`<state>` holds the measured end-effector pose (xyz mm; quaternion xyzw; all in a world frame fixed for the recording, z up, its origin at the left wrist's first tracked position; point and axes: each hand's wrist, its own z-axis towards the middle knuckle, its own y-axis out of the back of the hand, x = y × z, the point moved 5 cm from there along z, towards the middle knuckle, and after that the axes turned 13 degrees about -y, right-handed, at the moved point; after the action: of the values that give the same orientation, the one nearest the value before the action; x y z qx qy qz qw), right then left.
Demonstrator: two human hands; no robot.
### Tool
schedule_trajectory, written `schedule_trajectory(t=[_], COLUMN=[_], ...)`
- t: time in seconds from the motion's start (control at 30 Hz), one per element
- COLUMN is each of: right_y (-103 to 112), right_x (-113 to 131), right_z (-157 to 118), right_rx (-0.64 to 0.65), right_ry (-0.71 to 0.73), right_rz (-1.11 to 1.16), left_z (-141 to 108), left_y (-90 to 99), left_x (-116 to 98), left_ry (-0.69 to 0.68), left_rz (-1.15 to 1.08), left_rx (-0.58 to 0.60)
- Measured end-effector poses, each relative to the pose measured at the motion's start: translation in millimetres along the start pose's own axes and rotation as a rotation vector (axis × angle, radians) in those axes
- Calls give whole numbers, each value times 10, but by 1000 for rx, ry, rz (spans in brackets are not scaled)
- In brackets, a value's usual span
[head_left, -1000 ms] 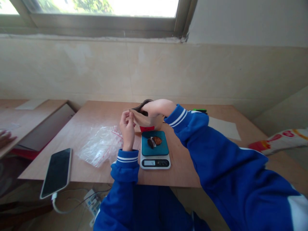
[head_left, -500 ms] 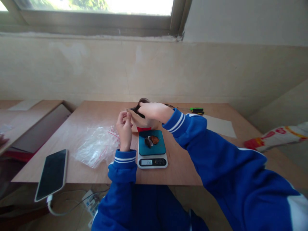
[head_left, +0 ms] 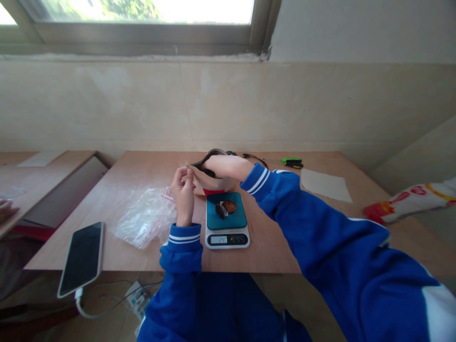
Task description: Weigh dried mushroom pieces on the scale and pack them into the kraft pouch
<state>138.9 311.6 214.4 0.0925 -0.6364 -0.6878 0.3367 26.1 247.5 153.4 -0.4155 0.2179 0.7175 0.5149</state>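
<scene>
My left hand [head_left: 183,190] pinches the near left edge of an open paper bag [head_left: 203,183] with a dark inside. My right hand [head_left: 224,165] reaches into the mouth of that bag, its fingers hidden inside. Just in front of the bag stands a white kitchen scale [head_left: 228,241] with a teal top and a lit display. On the top lie a dark brown piece [head_left: 220,211] and a round reddish-brown piece [head_left: 230,206], with a small white label or wrapper between them.
Clear plastic zip bags [head_left: 146,218] lie left of the scale, a tablet [head_left: 81,259] with a white cable at the front left corner. Screwdrivers [head_left: 292,162] and a paper sheet [head_left: 326,185] are at the back right. A red and white package [head_left: 409,202] is at right. Another person's hand shows far left.
My right hand has gone lower and deeper into the bag, so its fingers no longer show. The digits on the scale's display look different. The view has shifted slightly.
</scene>
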Motion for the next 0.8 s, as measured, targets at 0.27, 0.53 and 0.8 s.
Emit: schedule_trajectory(t=[0.27,0.53,0.8], right_y=[236,444,727], right_x=[261,143,-9], right_z=[-263,-261,-460], right_rx=[198,186,-7], right_ry=[72,38,-8], right_rz=[-302,-235,114], left_z=[-15,5,16], left_y=[40,33,17], left_x=[-14,-6,-15], left_ry=[-14,-12,-16], left_rz=[-2,-10,8], left_rx=[4,-17,-35])
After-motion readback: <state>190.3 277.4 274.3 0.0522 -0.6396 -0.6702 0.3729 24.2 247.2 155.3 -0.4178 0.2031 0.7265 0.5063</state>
